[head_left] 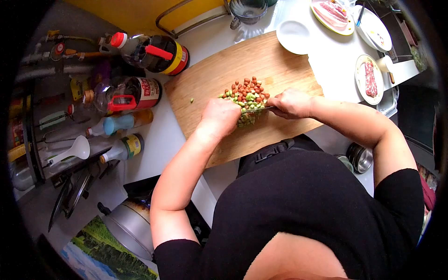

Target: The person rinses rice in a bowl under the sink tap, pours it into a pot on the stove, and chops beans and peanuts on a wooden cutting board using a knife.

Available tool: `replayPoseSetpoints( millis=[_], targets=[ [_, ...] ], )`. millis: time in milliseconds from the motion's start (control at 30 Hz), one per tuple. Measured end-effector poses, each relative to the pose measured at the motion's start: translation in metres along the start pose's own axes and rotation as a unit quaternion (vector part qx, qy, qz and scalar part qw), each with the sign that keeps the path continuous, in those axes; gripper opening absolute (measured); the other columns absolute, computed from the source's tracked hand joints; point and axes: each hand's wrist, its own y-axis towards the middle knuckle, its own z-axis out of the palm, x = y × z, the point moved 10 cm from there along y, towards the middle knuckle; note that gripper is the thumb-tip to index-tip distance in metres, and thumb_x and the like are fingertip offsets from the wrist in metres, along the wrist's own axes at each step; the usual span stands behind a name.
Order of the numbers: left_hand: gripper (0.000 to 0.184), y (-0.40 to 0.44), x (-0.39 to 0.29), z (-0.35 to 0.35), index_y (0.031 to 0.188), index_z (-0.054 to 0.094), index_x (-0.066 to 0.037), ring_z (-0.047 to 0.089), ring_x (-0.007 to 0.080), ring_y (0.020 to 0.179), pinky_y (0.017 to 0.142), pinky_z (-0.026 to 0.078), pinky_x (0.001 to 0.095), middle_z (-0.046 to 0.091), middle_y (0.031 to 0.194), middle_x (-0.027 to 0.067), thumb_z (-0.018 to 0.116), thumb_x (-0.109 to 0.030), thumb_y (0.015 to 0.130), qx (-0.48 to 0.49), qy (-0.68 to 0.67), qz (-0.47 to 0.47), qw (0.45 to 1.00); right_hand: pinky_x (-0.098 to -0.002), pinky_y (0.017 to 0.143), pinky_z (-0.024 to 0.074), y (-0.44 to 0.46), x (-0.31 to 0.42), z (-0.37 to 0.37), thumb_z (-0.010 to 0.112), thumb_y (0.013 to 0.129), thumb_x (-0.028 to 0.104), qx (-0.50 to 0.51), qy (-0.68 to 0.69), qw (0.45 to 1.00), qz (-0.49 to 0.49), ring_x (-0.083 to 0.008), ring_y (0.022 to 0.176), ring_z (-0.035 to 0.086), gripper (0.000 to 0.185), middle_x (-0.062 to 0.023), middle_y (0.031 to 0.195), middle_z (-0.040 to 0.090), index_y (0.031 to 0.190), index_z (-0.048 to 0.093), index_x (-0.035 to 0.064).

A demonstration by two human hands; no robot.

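Note:
A knife (pixel 257 109), seen nearly edge-on, spans the gap between my two hands over the wooden cutting board (pixel 210 70). My right hand (pixel 291 103) is wrapped round its handle end. Closed at the far end of the blade is my left hand (pixel 221 115); its fingertips are partly hidden. Red-skinned peanuts (pixel 247 87) lie in a heap just beyond the blade. Chopped green vegetable pieces (pixel 249 100) mix with them and also show on the near side of the knife. One green piece (pixel 192 100) lies apart on the left.
A white plate (pixel 293 37) overlaps the board's far right corner. Plates of sliced meat (pixel 332 17) and sausage (pixel 371 79) stand at right. Large sauce bottles (pixel 154 53) line the left side, with a pot (pixel 130 228) nearer. A glass bowl (pixel 248 11) is at the back.

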Motion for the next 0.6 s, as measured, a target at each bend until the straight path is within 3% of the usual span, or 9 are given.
replayPoseSetpoints(
  millis=[200,433,600],
  targets=[
    [0.009,-0.002,0.025,0.034,0.067,0.064,-0.006,0.064,0.0267,0.069,0.061,0.052,0.0376,0.064,0.074,0.0122,0.064,-0.012,0.060,-0.047,-0.041,-0.003,0.998,-0.0451,0.060,0.0484,0.015,0.020,-0.011,0.052,0.080,0.014,0.067,-0.036,0.995,0.068,-0.0341,0.066,0.061,0.014,-0.0175,0.068,0.060,0.081,0.056,0.0010],
    [0.012,-0.017,0.034,0.029,0.069,0.060,-0.009,0.063,0.0272,0.072,0.060,0.052,0.0381,0.063,0.076,0.0099,0.065,-0.012,0.059,-0.095,-0.089,0.031,0.991,-0.0401,0.059,0.0518,0.023,0.063,-0.029,0.053,0.076,0.009,0.085,-0.075,0.993,0.037,-0.0302,0.067,0.064,0.016,-0.0185,0.067,0.062,0.067,0.061,-0.0009],
    [0.008,-0.007,0.023,0.031,0.066,0.062,-0.008,0.064,0.0274,0.070,0.059,0.052,0.0391,0.064,0.073,0.0114,0.064,-0.012,0.059,-0.060,-0.048,0.029,0.997,-0.0454,0.063,0.0481,0.011,0.022,0.011,0.051,0.077,0.010,0.082,0.015,0.994,0.075,-0.0373,0.068,0.060,0.013,-0.0209,0.069,0.060,0.084,0.053,-0.0012]
  ],
)
